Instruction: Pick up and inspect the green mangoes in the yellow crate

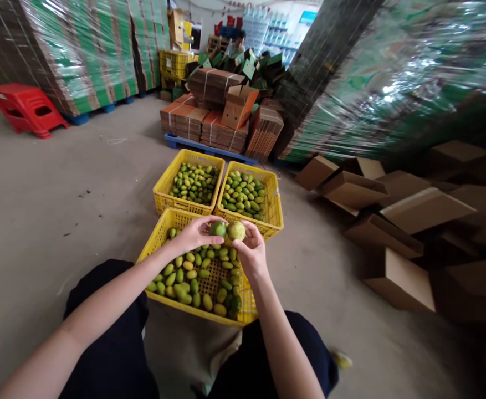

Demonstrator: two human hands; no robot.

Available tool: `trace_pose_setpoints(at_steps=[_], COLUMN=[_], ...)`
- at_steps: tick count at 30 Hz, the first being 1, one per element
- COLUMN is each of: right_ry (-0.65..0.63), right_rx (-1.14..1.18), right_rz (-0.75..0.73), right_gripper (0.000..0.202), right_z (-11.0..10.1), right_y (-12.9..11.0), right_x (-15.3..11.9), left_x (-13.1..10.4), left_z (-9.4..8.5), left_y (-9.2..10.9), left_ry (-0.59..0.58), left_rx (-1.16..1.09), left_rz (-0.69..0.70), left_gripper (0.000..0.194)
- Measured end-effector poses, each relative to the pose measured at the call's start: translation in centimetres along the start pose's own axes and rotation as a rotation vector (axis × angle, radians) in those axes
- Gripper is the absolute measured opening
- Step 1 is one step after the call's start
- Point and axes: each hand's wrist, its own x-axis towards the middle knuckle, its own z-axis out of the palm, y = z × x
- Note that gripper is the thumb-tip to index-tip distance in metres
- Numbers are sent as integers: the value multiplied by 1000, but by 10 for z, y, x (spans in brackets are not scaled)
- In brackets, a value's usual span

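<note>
My left hand (198, 233) is closed around a dark green fruit (218, 229). Right beside it, my right hand (252, 247) grips a paler yellow-green fruit (236, 230) between thumb and fingers. Both fruits are held up over the far side of the near yellow crate (193, 313), whose slotted floor shows between scattered green and yellowish fruits (180, 275). Behind it, a left yellow crate (158, 200) and a right yellow crate (276, 206) stand side by side, each holding many green fruits.
Flattened cartons (226, 133) are stacked on a blue pallet (197, 146) ahead. Open cardboard boxes (409, 277) lie on the right. A red stool (26, 108) stands at the far left, near wrapped pallets (88, 50). A person (238, 43) is in the background.
</note>
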Motion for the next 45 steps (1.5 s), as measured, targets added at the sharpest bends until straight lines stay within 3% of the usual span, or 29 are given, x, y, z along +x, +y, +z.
trace_pose_setpoints(at_steps=[6,9,13,16,22,28,32,36,42,45], right_ry=[-2,14,3,-10,-74,-93,-8,124,129,122], right_rx=[-79,48,254,291,457,538,564,564,426,345], right_rz=[-98,-144,-188,-115,227,401,311,163,-54,-135], right_gripper=[43,39,41,45,43,48,42,46,45,44], right_z=[-10,-9,-9,-11,-7,5,4,3,4,3], right_y=[-10,-7,-3,-3,-1,4,6,8,5,3], right_x=[-6,-7,-5,-4,-2,0,0,2,-1,-3], left_x=[3,4,3,1,-2,1,4,5,2,0], left_z=[1,3,3,3,6,9,9,9,8,7], left_y=[-12,-13,-10,-5,-2,-8,-8,-5,-3,-4], left_ry=[23,39,45,57,35,76,135,308,165,165], left_rx=[-56,-50,-78,-97,-247,-285,-310,-284,-132,-44], left_rz=[71,155,156,61,-369,-412,-304,13,213,252], left_gripper=[51,45,47,51,52,45,46,61,44,43])
